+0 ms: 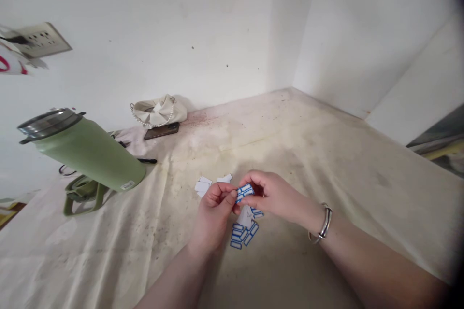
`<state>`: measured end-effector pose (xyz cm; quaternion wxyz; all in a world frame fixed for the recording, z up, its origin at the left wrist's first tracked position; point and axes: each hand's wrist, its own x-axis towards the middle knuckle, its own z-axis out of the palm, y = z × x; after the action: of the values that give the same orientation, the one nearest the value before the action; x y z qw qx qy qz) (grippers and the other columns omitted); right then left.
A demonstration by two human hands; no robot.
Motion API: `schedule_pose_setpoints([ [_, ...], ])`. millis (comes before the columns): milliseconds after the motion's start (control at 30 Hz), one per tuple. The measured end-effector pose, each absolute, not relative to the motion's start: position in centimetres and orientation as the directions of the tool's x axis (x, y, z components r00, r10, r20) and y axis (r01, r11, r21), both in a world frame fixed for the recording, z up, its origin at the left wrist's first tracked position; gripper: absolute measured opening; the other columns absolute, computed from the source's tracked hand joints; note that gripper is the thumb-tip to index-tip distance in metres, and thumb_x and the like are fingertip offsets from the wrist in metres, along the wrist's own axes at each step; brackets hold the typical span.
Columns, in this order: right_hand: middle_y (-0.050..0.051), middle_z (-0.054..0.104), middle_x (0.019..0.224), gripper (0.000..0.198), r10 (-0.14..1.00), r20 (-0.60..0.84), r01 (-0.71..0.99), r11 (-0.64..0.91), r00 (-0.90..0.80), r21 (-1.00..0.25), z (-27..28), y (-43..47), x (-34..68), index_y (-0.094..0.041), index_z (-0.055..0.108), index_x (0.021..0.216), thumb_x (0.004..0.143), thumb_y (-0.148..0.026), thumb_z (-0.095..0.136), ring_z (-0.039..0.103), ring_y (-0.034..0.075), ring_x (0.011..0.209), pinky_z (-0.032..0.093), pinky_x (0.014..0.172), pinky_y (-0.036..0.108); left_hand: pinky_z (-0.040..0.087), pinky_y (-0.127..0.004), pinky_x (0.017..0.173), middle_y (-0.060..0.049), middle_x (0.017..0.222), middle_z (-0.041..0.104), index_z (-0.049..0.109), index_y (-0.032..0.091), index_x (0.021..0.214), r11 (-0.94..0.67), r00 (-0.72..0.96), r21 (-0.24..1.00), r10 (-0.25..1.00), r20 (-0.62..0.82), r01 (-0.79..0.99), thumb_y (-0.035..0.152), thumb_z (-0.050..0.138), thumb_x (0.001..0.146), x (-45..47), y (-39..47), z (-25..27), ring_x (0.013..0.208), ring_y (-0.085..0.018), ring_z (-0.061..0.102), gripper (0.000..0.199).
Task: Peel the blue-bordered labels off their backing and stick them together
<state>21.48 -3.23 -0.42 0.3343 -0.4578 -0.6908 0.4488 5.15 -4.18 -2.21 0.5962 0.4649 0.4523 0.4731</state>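
Note:
Between my two hands is a small sheet of blue-bordered white labels. My left hand pinches its left edge between thumb and fingers. On the other side, my right hand grips the right edge, thumb below and fingers curled above. Several loose blue-bordered label pieces lie on the cloth just below the hands. Among them is a white paper slip with a small mark written on it. Beyond my left hand lie some blank white paper pieces, partly hidden by the fingers.
A green tumbler with a steel rim stands on the left, beside its green lid. Farther back are a cream bag with a beaded strap and a dark phone. A wrinkled cloth covers the table, which meets walls behind.

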Motion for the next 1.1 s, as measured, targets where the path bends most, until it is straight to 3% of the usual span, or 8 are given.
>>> schedule_pose_setpoints([
  [200, -0.005, 0.044, 0.056, 0.015, 0.933, -0.086, 0.364, 0.051, -0.351, -0.930, -0.3, -3.0, 21.4, -0.018, 0.053, 0.071, 0.081, -0.030, 0.052, 0.040, 0.009, 0.050, 0.031, 0.046, 0.020, 0.041, -0.021, 0.056, 0.003, 0.061, 0.058, 0.060, 0.018, 0.079, -0.038, 0.065, 0.999, 0.997, 0.036, 0.029, 0.025, 0.062, 0.076, 5.1, -4.3, -2.4, 0.055, -0.010, 0.052, 0.008],
  [333, -0.006, 0.041, 0.054, 0.016, 0.944, -0.045, 0.372, 0.085, -0.328, -0.924, -0.4, -2.9, 21.4, -0.019, 0.049, 0.066, 0.081, -0.025, 0.050, 0.037, 0.009, 0.050, 0.029, 0.046, 0.020, 0.043, -0.023, 0.060, 0.001, 0.068, 0.060, 0.059, 0.018, 0.091, 0.015, 0.086, 1.000, 0.996, -0.015, -0.003, 0.031, 0.061, 0.078, 5.2, -4.4, -2.1, 0.059, -0.011, 0.054, 0.018],
  [500, -0.006, 0.042, 0.055, 0.016, 0.942, -0.047, 0.388, 0.092, -0.334, -0.917, -0.7, -2.8, 21.4, -0.019, 0.049, 0.067, 0.080, -0.027, 0.050, 0.037, 0.009, 0.051, 0.029, 0.047, 0.021, 0.038, -0.020, 0.056, 0.003, 0.060, 0.056, 0.059, 0.016, 0.073, 0.072, 0.121, 0.997, 0.990, -0.069, -0.020, 0.026, 0.063, 0.075, 5.3, -4.3, -1.9, 0.056, -0.009, 0.048, 0.011],
  [667, -0.006, 0.041, 0.055, 0.021, 0.960, 0.017, 0.442, 0.144, -0.279, -0.885, -0.2, -2.4, 22.0, -0.019, 0.047, 0.064, 0.081, -0.030, 0.051, 0.037, 0.009, 0.052, 0.028, 0.048, 0.021, 0.038, -0.020, 0.056, 0.002, 0.062, 0.058, 0.060, 0.016, 0.074, 0.046, 0.046, 0.998, 0.998, -0.045, -0.031, 0.028, 0.064, 0.074, 4.8, -3.9, -2.2, 0.056, -0.009, 0.048, 0.013],
  [833, -0.003, 0.051, 0.061, 0.016, 0.978, 0.070, 0.587, 0.173, -0.194, -0.791, -0.8, -1.8, 22.6, -0.019, 0.052, 0.070, 0.083, -0.028, 0.049, 0.046, 0.012, 0.056, 0.033, 0.053, 0.023, 0.039, -0.020, 0.054, 0.001, 0.063, 0.060, 0.057, 0.016, 0.073, 0.069, -0.133, 0.980, 0.987, -0.095, -0.187, 0.032, 0.066, 0.071, 3.7, -2.9, -2.2, 0.053, -0.008, 0.049, 0.018],
  [933, 0.001, 0.058, 0.074, 0.007, 0.960, 0.052, 0.676, 0.232, -0.275, -0.699, -2.1, -1.8, 22.3, -0.019, 0.056, 0.081, 0.077, -0.025, 0.058, 0.053, 0.015, 0.066, 0.037, 0.059, 0.025, 0.040, -0.020, 0.054, 0.001, 0.065, 0.061, 0.056, 0.016, 0.074, 0.062, -0.181, 0.963, 0.977, -0.112, -0.264, 0.032, 0.067, 0.069, 3.5, -2.5, -2.2, 0.052, -0.007, 0.049, 0.020],
  [1100, 0.007, 0.060, 0.091, 0.021, 0.917, 0.057, 0.742, 0.354, -0.394, -0.569, -3.0, -2.1, 21.6, -0.018, 0.059, 0.083, 0.064, -0.016, 0.068, 0.053, 0.022, 0.088, 0.039, 0.072, 0.029, 0.038, -0.019, 0.052, 0.001, 0.064, 0.061, 0.056, 0.016, 0.074, 0.086, -0.154, 0.966, 0.980, -0.126, -0.243, 0.034, 0.068, 0.068, 3.8, -2.5, -2.5, 0.051, -0.007, 0.048, 0.022],
])
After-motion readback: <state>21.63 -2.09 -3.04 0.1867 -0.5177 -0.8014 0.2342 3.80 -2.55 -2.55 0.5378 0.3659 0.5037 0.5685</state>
